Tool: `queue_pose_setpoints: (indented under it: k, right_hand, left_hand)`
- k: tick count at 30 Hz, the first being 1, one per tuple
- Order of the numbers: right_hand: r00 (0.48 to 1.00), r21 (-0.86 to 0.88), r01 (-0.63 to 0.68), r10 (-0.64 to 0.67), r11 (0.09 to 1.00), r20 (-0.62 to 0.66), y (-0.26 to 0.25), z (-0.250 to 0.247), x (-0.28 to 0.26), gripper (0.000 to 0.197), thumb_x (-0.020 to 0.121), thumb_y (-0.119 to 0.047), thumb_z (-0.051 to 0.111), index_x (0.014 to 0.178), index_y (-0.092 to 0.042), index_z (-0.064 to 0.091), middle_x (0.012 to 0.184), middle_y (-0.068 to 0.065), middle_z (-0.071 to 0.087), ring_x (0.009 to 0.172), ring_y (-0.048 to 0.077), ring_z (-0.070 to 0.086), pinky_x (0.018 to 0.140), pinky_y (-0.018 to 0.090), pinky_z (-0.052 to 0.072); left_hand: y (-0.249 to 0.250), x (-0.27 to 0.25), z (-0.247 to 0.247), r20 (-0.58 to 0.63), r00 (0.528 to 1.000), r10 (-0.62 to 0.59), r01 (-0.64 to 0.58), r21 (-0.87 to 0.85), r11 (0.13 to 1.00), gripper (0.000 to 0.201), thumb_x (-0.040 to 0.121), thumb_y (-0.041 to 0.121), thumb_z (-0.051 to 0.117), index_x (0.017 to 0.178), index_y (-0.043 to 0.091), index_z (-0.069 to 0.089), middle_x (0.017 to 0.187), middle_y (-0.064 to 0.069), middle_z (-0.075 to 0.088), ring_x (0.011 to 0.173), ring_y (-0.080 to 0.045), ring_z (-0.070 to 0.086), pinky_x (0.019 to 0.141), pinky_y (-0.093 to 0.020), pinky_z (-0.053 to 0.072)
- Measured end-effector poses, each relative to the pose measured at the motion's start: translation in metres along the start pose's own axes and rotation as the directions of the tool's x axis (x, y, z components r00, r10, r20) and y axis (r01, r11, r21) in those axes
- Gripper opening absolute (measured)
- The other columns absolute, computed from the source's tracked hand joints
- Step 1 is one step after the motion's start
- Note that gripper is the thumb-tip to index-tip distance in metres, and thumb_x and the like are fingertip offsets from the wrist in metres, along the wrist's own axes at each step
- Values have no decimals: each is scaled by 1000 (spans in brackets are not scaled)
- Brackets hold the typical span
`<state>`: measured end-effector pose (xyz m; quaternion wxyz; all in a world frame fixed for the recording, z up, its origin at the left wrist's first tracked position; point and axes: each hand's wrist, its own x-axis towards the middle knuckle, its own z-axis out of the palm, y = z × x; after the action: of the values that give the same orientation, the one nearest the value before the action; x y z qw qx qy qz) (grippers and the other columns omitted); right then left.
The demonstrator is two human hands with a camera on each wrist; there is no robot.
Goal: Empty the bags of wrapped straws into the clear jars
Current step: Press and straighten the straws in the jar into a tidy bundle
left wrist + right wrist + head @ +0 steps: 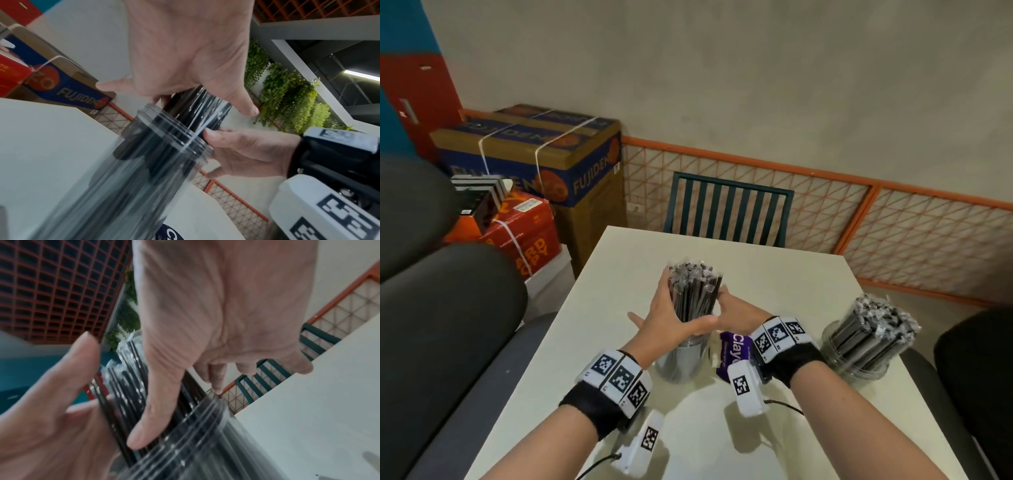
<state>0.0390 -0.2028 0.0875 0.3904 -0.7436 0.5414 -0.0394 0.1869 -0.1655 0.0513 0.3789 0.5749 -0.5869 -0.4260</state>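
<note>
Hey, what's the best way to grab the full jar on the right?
Judging by its shape, grip the full jar around its clear lower wall, coming in from the side with the right hand. The straws stick out loosely above the rim, so a top grasp looks poor.

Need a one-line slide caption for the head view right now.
Both hands gather a bundle of wrapped straws standing in a clear jar.

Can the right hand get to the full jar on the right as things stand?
Probably yes: nothing lies between the right hand and the full jar, but it must first let go of the straw bundle it is steadying.
</note>
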Motion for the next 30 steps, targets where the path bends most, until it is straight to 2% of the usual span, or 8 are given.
queue_pose_setpoints:
  k: [3,5,9,13,18,22,27,30]
  right_hand:
    - [1000,58,1,0,998,-8,24,13,32,99,58,-61,75,141,-25,35,136,2,53,128,24,49,104,44,44]
    - [995,86,49,-42,995,-88,17,14,29,86,59,-54,78,132,-23,44,121,0,63,113,18,60,97,39,50]
    - [969,121,153,-126,981,-211,-11,-1,8,66,78,-28,74,134,-17,42,128,2,60,115,17,57,99,33,46]
    - [989,90,125,-117,988,-89,-3,-8,6,75,75,-29,77,138,-20,39,138,2,54,126,18,49,106,35,39]
    - [991,130,115,-105,985,-81,7,12,1,93,67,-28,83,143,-24,29,139,-2,51,127,15,47,109,35,37]
    - [971,236,131,-77,963,-226,10,35,5,96,52,-49,83,134,-31,36,125,-9,60,118,14,55,105,43,43]
    - [925,216,207,-118,954,-361,-6,19,-4,55,78,-30,73,128,-19,53,119,0,65,108,13,59,90,23,48]
    - [938,223,219,-142,950,-317,-9,4,-11,59,78,-29,74,131,-17,52,124,0,63,111,11,58,91,22,47]
  left_hand:
    - [6,7,1,-56,998,-6,5,-24,1000,107,71,41,76,148,21,4,148,-2,35,135,-18,36,113,-33,25]
    - [10,11,-3,-110,994,6,-1,44,999,84,80,31,69,145,18,17,138,-1,47,129,-17,44,103,-25,28]
    - [21,12,-26,24,997,76,-78,91,993,61,87,26,62,140,21,32,123,10,50,115,-7,45,100,-25,33]
    - [16,18,-54,301,951,65,-100,104,990,60,82,29,68,136,25,42,132,5,54,119,-11,51,105,-32,40]
    - [5,13,-47,311,949,48,-68,55,996,69,72,28,77,126,38,36,113,26,52,101,14,48,82,-5,38]
    - [0,16,-31,184,982,54,-53,-9,999,64,71,21,79,123,33,43,107,19,58,99,9,52,89,-16,45]
    - [7,22,-36,81,988,129,-134,59,989,62,63,48,78,117,29,56,111,6,62,108,-9,56,94,-31,50]
    - [9,20,-44,69,989,134,-141,96,985,69,58,52,77,118,30,50,118,3,52,117,-14,47,99,-37,45]
